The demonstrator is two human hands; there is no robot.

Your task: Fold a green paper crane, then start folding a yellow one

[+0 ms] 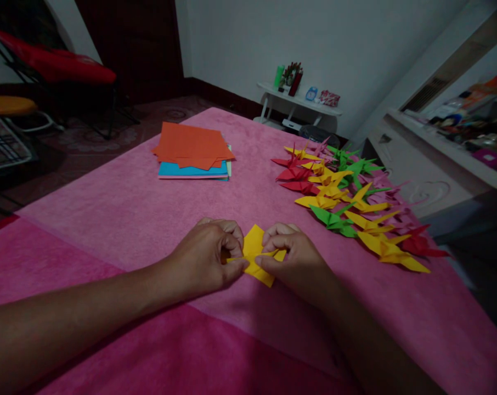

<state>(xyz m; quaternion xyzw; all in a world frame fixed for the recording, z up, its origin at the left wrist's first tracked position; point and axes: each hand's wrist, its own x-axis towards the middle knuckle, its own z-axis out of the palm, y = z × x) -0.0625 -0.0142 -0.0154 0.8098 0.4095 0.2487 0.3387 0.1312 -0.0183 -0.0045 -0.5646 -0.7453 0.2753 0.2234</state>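
A partly folded piece of yellow origami paper (254,241) is held between both hands, just above or on the pink cloth. My left hand (215,249) pinches its left side between thumb and fingers. On the other side, my right hand (292,258) grips the right edge the same way, thumb in front near the paper's middle. Corners of the paper stick out above and below the fingers. Parts of its left and right sides are hidden behind the fingers.
Rows of folded paper cranes (331,178) in yellow, red, green and pink stand to the right. Orange paper sheets (193,144) lie on a blue stack (191,171) at the back left. A pink cloth (120,219) covers the table. Beyond are a white shelf (310,104) and a red chair (67,66).
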